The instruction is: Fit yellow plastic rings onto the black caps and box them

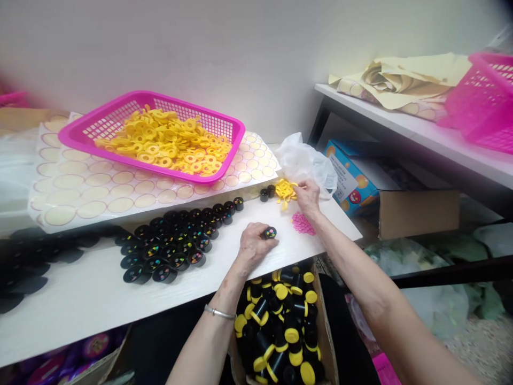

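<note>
My left hand (253,247) rests on the white table (80,299), fingers curled round a small black cup with coloured beads (270,232). My right hand (308,195) reaches to a small heap of yellow rings (284,190), fingertips pinched on one of them. A little pile of pink bits (302,223) lies just beside that wrist. To the left stand several more black cups with beads (172,248) in rows.
A pink basket (80,131) full of yellow rings sits on sheets of round stickers (80,187). A cardboard box of black-and-yellow tubes (280,326) is below the table edge. A clear plastic bag (304,160), a blue carton (348,182) and a shelf with another pink basket (481,101) are at right.
</note>
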The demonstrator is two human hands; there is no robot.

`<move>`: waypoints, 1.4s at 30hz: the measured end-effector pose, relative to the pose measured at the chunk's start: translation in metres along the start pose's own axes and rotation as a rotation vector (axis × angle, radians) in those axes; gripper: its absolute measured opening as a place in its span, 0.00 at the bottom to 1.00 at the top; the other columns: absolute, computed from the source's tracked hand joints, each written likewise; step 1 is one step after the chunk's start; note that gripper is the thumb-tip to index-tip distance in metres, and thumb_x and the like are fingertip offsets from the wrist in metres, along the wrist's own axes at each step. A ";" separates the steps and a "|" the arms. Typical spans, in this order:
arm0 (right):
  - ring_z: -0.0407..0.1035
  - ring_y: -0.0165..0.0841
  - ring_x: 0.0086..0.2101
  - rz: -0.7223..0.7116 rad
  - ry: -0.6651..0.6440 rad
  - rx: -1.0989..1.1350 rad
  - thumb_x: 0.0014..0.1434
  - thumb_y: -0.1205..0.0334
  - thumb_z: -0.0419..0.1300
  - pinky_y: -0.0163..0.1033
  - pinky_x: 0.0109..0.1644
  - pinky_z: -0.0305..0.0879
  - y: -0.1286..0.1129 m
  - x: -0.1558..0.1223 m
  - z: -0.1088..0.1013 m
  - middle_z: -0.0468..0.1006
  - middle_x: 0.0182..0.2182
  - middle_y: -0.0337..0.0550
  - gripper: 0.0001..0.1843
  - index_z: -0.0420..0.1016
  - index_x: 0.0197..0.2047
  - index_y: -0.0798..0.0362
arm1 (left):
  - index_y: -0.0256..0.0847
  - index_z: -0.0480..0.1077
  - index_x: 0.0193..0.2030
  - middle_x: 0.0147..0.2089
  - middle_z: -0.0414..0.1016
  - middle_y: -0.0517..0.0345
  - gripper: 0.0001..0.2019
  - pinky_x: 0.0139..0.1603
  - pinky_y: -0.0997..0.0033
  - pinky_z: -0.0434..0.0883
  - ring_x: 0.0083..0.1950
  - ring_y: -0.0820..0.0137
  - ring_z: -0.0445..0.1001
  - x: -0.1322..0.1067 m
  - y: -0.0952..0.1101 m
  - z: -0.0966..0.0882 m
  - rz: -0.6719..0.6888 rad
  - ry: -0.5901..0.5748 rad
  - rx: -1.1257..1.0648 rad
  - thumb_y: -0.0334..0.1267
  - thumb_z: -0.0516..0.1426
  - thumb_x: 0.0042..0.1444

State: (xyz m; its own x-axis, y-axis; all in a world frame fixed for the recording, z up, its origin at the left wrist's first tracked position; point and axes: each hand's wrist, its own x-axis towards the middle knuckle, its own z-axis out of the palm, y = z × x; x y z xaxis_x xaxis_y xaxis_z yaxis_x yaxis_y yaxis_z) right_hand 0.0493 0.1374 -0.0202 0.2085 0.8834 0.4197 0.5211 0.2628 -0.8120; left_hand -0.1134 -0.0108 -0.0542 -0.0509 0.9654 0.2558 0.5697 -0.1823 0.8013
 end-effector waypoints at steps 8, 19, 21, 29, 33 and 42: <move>0.61 0.31 0.30 -0.464 -0.336 -0.123 0.51 0.68 0.56 0.36 0.34 0.58 -0.022 -0.082 -0.045 0.67 0.26 0.40 0.07 0.63 0.23 0.52 | 0.42 0.74 0.29 0.29 0.73 0.61 0.10 0.40 0.69 0.65 0.38 0.67 0.68 -0.002 0.004 -0.001 -0.023 -0.005 0.004 0.35 0.65 0.36; 0.63 0.36 0.37 -0.399 -0.615 -0.353 0.54 0.57 0.60 0.38 0.38 0.60 -0.014 -0.122 -0.069 0.68 0.35 0.45 0.09 0.68 0.34 0.54 | 0.42 0.75 0.31 0.31 0.73 0.61 0.13 0.42 0.69 0.67 0.39 0.67 0.69 -0.005 -0.005 0.001 -0.034 0.006 -0.025 0.35 0.65 0.34; 0.63 0.36 0.38 -0.359 -0.656 -0.395 0.54 0.56 0.60 0.38 0.37 0.59 -0.016 -0.120 -0.067 0.67 0.35 0.45 0.10 0.68 0.34 0.54 | 0.43 0.75 0.31 0.31 0.73 0.60 0.13 0.42 0.68 0.68 0.40 0.66 0.69 -0.006 -0.005 0.001 -0.041 0.009 -0.030 0.35 0.66 0.33; 0.62 0.29 0.31 -0.182 -0.576 0.047 0.52 0.58 0.60 0.35 0.34 0.60 -0.028 -0.118 -0.051 0.65 0.34 0.40 0.09 0.68 0.35 0.53 | 0.42 0.75 0.31 0.32 0.73 0.60 0.13 0.40 0.70 0.67 0.39 0.68 0.69 -0.007 -0.006 0.004 -0.043 0.022 -0.034 0.41 0.66 0.35; 0.63 0.32 0.37 -0.257 -0.673 0.051 0.50 0.62 0.61 0.36 0.38 0.59 -0.046 -0.117 -0.046 0.67 0.35 0.40 0.07 0.70 0.35 0.53 | 0.42 0.74 0.30 0.31 0.74 0.59 0.12 0.41 0.71 0.66 0.40 0.67 0.68 -0.007 -0.005 0.001 -0.023 0.012 -0.011 0.41 0.64 0.36; 0.61 0.27 0.29 -0.232 -0.747 0.010 0.50 0.65 0.59 0.33 0.33 0.57 -0.052 -0.117 -0.041 0.65 0.30 0.36 0.03 0.71 0.32 0.53 | 0.41 0.70 0.22 0.26 0.70 0.59 0.07 0.39 0.70 0.65 0.38 0.67 0.66 -0.007 -0.003 0.001 -0.004 -0.009 0.021 0.40 0.62 0.39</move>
State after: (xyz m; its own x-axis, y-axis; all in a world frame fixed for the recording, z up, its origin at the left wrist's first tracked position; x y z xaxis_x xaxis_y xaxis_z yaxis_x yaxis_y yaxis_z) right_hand 0.0318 0.0046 -0.0098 -0.5192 0.8315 0.1977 0.4751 0.4731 -0.7419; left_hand -0.1141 -0.0164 -0.0588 -0.0458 0.9679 0.2471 0.5870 -0.1741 0.7907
